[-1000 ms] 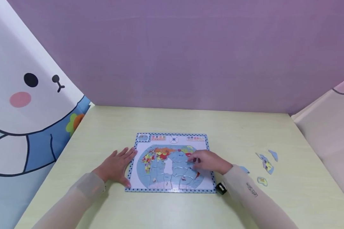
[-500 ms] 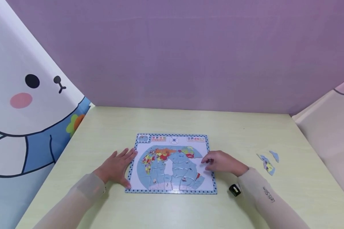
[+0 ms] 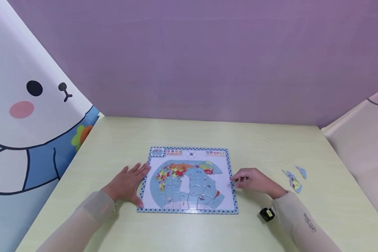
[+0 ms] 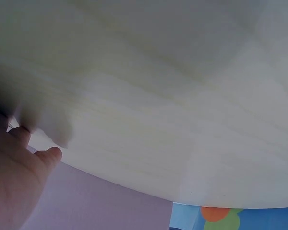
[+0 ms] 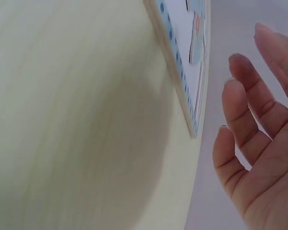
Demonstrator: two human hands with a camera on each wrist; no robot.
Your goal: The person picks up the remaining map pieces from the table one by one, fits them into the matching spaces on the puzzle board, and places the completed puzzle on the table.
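A world map jigsaw puzzle [image 3: 189, 190] with a blue dotted border lies flat on the table. Most of its map is filled with pieces, and white gaps show near the middle and at the right side. My left hand [image 3: 128, 183] rests with spread fingers at the board's left edge. Beside the right border, my right hand [image 3: 250, 181] hovers with loosely bent fingers. In the right wrist view its fingers [image 5: 237, 103] hold nothing, and the board's edge [image 5: 175, 67] shows beyond them.
Loose puzzle pieces [image 3: 293, 182] lie on the table to the right, with a small blue piece [image 3: 301, 172] among them. A purple partition [image 3: 204, 63] stands behind the table, and a cartoon-printed cloth [image 3: 28, 136] hangs at the left.
My right hand has moved right, from over the map to beside the board's right border. My right sleeve now covers a yellowish piece and a blue piece seen earlier. My left hand stays put.
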